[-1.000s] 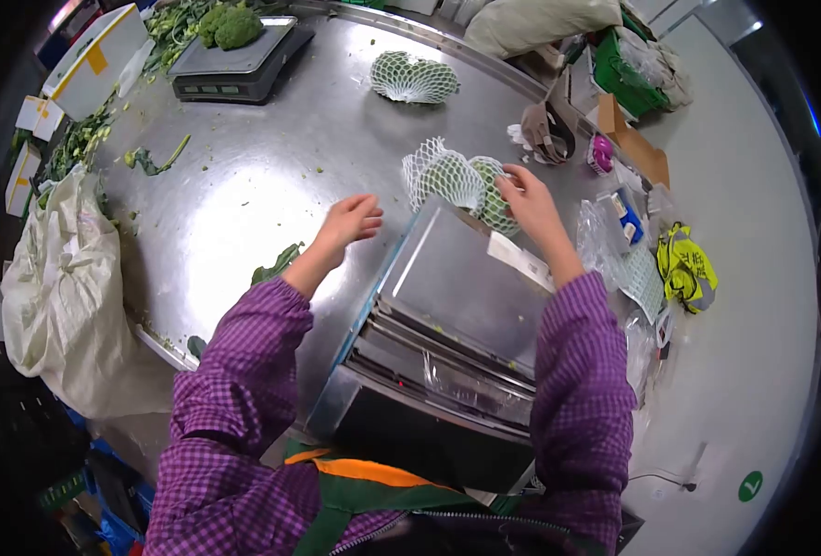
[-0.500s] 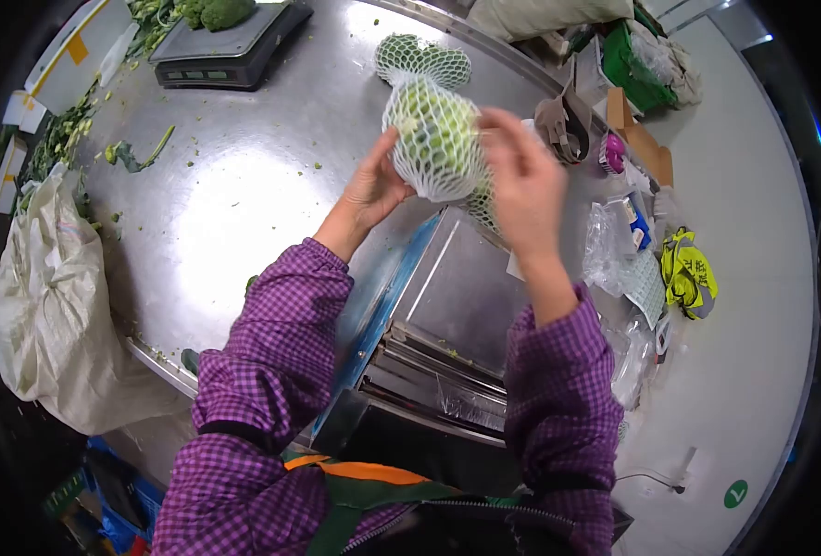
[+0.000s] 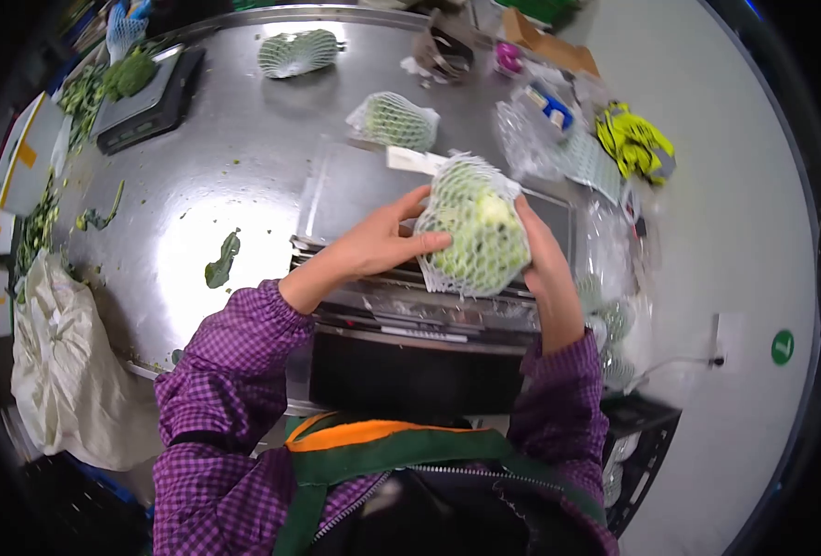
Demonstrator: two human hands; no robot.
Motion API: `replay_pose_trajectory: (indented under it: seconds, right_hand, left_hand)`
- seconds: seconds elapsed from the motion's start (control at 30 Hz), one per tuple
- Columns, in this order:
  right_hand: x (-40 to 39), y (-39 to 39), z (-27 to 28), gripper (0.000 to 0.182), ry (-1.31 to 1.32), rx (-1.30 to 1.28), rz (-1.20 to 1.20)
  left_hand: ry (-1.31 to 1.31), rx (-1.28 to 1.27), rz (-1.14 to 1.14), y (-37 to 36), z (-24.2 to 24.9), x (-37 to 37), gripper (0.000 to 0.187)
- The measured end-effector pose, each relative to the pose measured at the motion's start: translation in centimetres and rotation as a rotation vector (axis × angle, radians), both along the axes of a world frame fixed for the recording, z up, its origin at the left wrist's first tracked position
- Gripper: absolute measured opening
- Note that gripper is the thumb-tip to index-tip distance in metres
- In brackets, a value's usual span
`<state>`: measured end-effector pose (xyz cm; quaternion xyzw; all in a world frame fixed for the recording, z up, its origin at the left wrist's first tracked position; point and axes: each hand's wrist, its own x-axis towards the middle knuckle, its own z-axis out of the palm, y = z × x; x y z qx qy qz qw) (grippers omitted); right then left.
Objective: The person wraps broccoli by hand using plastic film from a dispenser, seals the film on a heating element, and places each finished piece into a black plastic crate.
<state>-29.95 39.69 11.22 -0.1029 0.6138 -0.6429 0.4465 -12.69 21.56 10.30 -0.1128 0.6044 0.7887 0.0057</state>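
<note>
Two hands: left hand (image 3: 373, 246) and right hand (image 3: 545, 269) clasp one netted broccoli head (image 3: 475, 236) from either side, above the wrapping machine (image 3: 410, 306).
Left fingers: spread and pressed on the left flank of the net, thumb on top.
Right fingers: curled round the right flank, mostly hidden behind the bundle.
Step in hand: judged as seating the foam net over the head, or turning it for a check, just before it goes on the machine's plate.
Next move calls for: a steady two-sided hold while the bundle is lowered flat, with the loose net edge kept tucked.
Other netted heads: one (image 3: 394, 120) just beyond the machine, another (image 3: 297, 52) at the far edge.
Surface: steel surface (image 3: 244, 185), shiny, strewn with green scraps and a leaf (image 3: 222, 261).
Scale: at far left (image 3: 142, 97), with greens on it.
Right side: plastic bags and a yellow-green glove (image 3: 634, 141).
Room: pale floor at right; white sack (image 3: 63, 380) hanging at near left.
</note>
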Motion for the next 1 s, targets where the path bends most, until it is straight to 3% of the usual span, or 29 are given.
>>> replay_pose_trajectory:
  seconds: [0.07,0.13,0.2,0.33,0.37,0.43,0.47,0.57,0.6,0.63,0.67,0.73,0.8,0.83,0.9,0.93,0.97,1.0]
  right_hand:
    - [-0.8,2.2,-1.3,0.057,-0.028,0.088,-0.049]
    - [-1.6,4.1,-2.2,0.062,-0.103,-0.012,-0.091]
    - [-0.5,6.9,-1.4,0.058,-0.058,-0.036,-0.167]
    - [1.4,15.2,-1.0,0.033,1.037,0.720,-0.038]
    - [1.9,15.9,-1.2,0.033,1.037,0.712,-0.043]
    - [3.3,16.8,-2.4,0.028,1.319,0.786,-0.053]
    - [3.4,16.1,-4.1,0.026,1.328,0.592,-0.105]
    - [3.8,14.3,-6.2,0.022,1.137,0.431,-0.090]
    - [3.6,14.6,-6.5,0.019,0.787,0.252,-0.173]
    - [3.1,14.7,-6.7,0.017,0.440,0.071,-0.241]
    - [4.1,15.5,-4.2,0.012,0.374,0.017,-0.235]
    - [5.0,17.9,-2.0,0.011,0.144,0.006,-0.099]
    - [6.2,19.2,2.4,0.009,-0.217,-0.187,-0.016]
    - [5.9,19.0,4.2,0.009,-0.218,-0.191,-0.013]
    - [5.4,18.3,7.4,0.007,0.006,-0.691,0.066]
    - [4.6,16.5,8.9,0.007,0.080,-0.792,0.021]
    - [2.4,15.3,8.3,0.013,0.043,-0.910,0.007]
    - [1.5,12.5,8.5,0.019,0.254,-0.791,-0.127]
  left_hand:
    - [-0.134,-0.267,-0.043,1.8,-0.8,-0.8,0.068]
    - [-0.157,-0.184,0.027,3.1,-1.3,-0.2,0.060]
    - [-0.161,-0.340,0.087,3.1,-0.4,1.5,0.052]
    - [-0.244,-0.984,0.345,2.6,0.4,7.5,0.035]
    - [-0.242,-0.992,0.346,3.0,0.4,8.4,0.035]
    - [-0.485,-1.271,0.302,4.3,0.2,9.7,0.031]
    - [-0.502,-1.313,0.235,4.9,-0.7,9.1,0.028]
    - [-0.218,-0.901,0.321,6.4,-3.1,6.5,0.022]
    - [-0.216,-0.909,0.322,6.5,-3.3,6.8,0.022]
    - [-0.210,-0.579,0.329,6.5,-3.4,7.3,0.017]
    - [-0.205,-0.249,0.323,6.7,-3.0,8.1,0.013]
    - [-0.166,-0.192,0.242,7.3,-0.7,11.0,0.008]
    - [-0.068,0.127,0.108,7.7,1.8,12.8,0.010]
    - [-0.068,0.123,0.110,7.7,3.5,12.4,0.010]
    - [0.418,0.245,0.051,8.1,6.2,11.0,0.013]
    - [0.532,0.419,0.060,7.6,6.5,9.5,0.021]
    - [0.649,0.552,0.081,6.8,6.3,7.5,0.045]
    - [0.620,0.121,0.145,6.3,6.9,4.3,0.071]
